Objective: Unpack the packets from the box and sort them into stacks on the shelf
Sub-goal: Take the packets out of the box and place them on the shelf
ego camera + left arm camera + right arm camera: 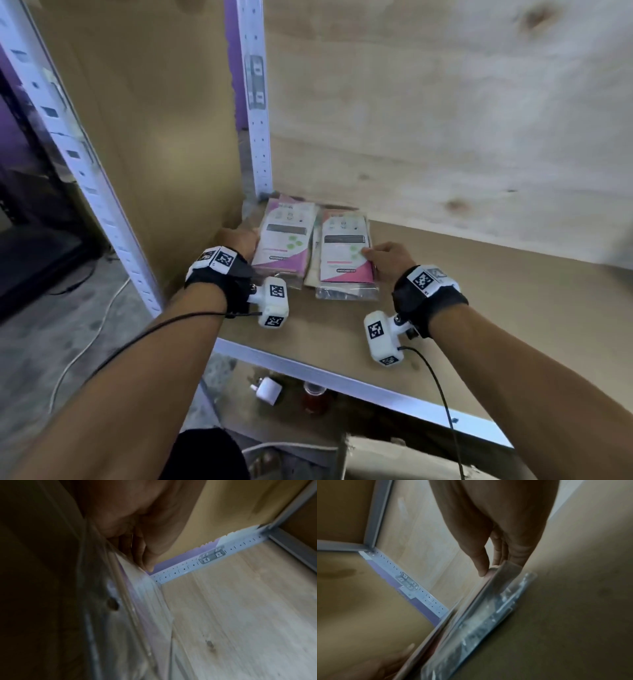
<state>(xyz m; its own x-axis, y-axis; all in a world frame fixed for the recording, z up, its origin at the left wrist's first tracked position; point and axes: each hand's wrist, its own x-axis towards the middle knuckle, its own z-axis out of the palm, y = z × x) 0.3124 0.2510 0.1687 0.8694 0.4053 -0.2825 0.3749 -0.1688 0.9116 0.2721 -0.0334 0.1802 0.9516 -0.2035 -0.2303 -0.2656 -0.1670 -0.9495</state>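
Note:
Two stacks of pink-and-white packets in clear plastic lie side by side in the back left corner of the brown shelf board (pixel 479 291). My left hand (pixel 251 241) lies against the left side of the left stack (pixel 286 240), its fingers (pixel 147 561) straight along the packet edge (pixel 137 595). My right hand (pixel 371 257) pinches the right edge of the right stack (pixel 344 253). Its thumb (pixel 482 570) lies on top and the other fingers sit behind the edge of the packet (pixel 488 608). The box is not clearly in view.
A white perforated post (pixel 257 120) stands in the corner behind the stacks, a brown side panel (pixel 154 120) to the left and a plywood back wall (pixel 445 120) behind. The metal front rail (pixel 342 380) edges the shelf. Below lie a white plug (pixel 269 390) and a reddish jar (pixel 313 397).

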